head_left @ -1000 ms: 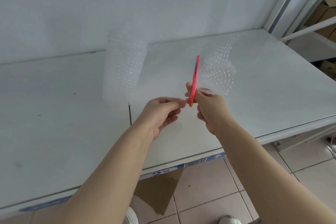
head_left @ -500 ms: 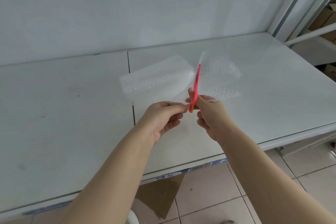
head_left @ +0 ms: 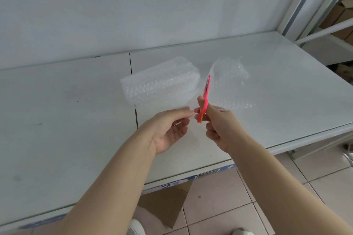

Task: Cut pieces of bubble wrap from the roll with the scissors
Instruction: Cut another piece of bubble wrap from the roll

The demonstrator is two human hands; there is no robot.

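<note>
Above the table (head_left: pixel 76 139), right hand (head_left: pixel 222 128) grips scissors (head_left: pixel 205 99) (blades upright).

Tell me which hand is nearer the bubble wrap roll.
Left. The left hand sits just below the roll; the right hand, holding the scissors, is off to its right.
</note>
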